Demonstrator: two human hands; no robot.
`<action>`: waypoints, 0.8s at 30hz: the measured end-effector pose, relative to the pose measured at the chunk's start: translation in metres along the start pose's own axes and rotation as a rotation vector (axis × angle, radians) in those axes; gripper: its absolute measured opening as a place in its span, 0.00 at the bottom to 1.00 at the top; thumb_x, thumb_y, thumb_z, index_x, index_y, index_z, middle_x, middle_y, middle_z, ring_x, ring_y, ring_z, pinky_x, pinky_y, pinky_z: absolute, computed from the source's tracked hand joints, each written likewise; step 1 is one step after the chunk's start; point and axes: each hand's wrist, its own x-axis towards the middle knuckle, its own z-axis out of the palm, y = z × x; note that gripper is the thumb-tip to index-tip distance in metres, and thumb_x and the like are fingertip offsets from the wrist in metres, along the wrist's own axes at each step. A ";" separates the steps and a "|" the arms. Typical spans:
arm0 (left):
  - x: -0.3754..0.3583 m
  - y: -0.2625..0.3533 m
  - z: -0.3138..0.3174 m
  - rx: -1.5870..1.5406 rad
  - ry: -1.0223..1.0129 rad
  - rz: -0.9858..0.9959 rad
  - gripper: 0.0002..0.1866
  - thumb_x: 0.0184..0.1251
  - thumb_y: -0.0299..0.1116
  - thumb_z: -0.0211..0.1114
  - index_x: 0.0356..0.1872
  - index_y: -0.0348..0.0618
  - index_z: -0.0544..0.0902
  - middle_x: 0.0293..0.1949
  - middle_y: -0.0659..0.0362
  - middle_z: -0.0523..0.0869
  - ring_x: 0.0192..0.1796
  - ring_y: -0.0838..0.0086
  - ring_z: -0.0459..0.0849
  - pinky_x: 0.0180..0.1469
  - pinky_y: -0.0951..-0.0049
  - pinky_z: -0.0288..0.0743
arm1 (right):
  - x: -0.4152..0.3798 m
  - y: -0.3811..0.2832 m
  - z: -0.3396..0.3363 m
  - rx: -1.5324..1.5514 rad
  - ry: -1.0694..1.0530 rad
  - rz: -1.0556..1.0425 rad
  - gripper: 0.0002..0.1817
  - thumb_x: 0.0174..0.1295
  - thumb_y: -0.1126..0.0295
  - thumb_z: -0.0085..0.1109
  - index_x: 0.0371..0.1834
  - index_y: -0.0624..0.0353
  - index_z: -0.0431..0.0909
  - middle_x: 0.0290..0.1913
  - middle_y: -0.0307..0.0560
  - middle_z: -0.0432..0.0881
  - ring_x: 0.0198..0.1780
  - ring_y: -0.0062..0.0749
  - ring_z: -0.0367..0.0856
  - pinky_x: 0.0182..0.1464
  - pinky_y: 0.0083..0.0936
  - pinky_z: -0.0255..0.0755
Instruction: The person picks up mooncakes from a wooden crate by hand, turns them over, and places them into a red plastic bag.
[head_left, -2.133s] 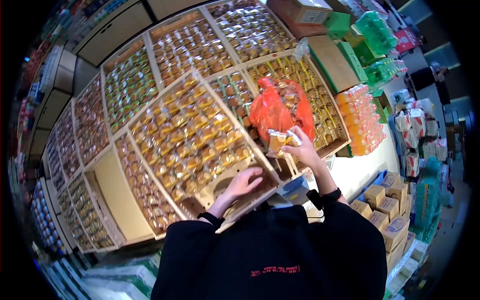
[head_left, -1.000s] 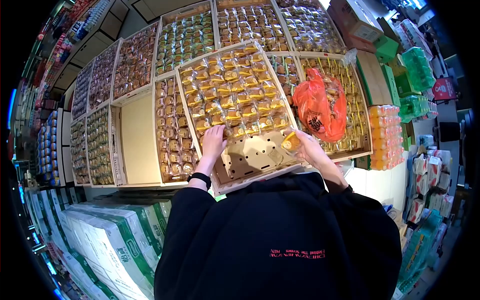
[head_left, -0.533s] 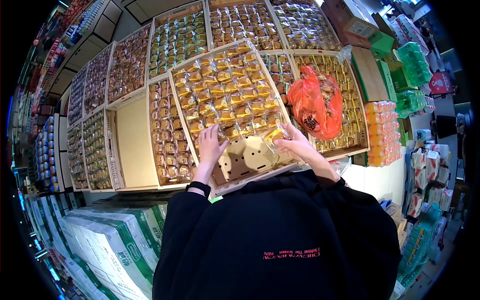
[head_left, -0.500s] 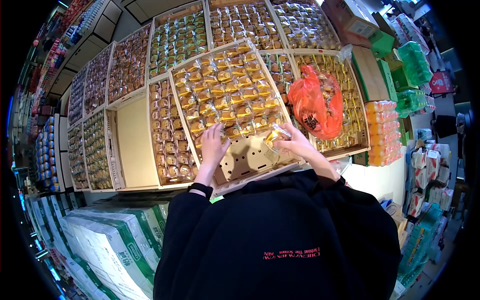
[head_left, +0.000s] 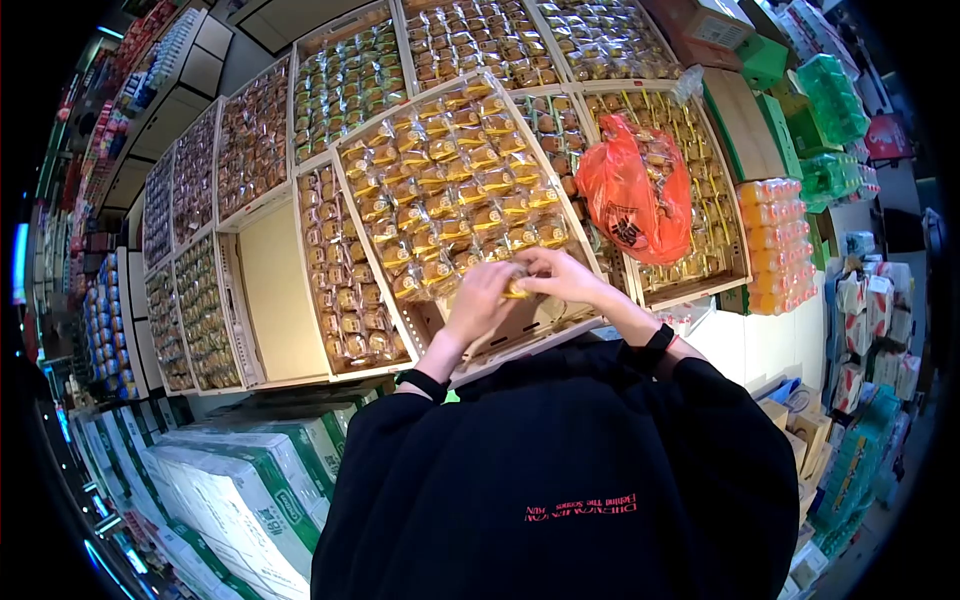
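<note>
A cardboard tray [head_left: 548,322] lies tilted on top of the display bins, filled with rows of small yellow-wrapped cakes [head_left: 450,180]. My left hand [head_left: 478,300] and my right hand [head_left: 560,278] meet over the tray's near, bare end. Between their fingertips sits one wrapped cake [head_left: 517,289], held by both hands. An orange plastic bag [head_left: 632,190] with more packets lies on the bin just right of the tray.
Wooden bins of wrapped pastries [head_left: 340,80] spread around the tray; one bin [head_left: 275,290] to the left has a bare bottom. Orange drink bottles [head_left: 775,245] and green bottles [head_left: 830,100] stand at right. Green-and-white cartons [head_left: 230,490] are stacked at lower left.
My left hand has moved right from the tray's left part to meet my right hand. Both now grip the single wrapped cake at the row's near end.
</note>
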 end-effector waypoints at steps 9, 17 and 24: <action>-0.030 -0.085 0.010 0.326 -0.013 -0.354 0.31 0.39 0.32 0.74 0.50 0.42 0.74 0.47 0.54 0.78 0.51 0.58 0.73 0.57 0.61 0.65 | -0.050 0.045 -0.089 0.285 0.427 0.291 0.16 0.57 0.67 0.60 0.48 0.61 0.75 0.34 0.38 0.79 0.35 0.18 0.76 0.37 0.19 0.73; -0.034 -0.084 0.025 0.645 -0.040 -0.330 0.35 0.52 0.38 0.65 0.62 0.39 0.63 0.53 0.53 0.73 0.55 0.60 0.69 0.63 0.60 0.57 | -0.042 0.124 -0.194 0.074 1.001 0.148 0.12 0.52 0.73 0.59 0.39 0.65 0.78 0.35 0.42 0.82 0.37 0.22 0.78 0.39 0.21 0.72; -0.032 -0.083 0.024 0.641 -0.093 -0.369 0.33 0.57 0.40 0.62 0.62 0.38 0.62 0.54 0.50 0.72 0.57 0.57 0.68 0.63 0.59 0.56 | 0.020 0.130 -0.235 -0.260 1.125 0.341 0.23 0.48 0.65 0.58 0.49 0.60 0.76 0.41 0.57 0.81 0.40 0.44 0.81 0.45 0.32 0.72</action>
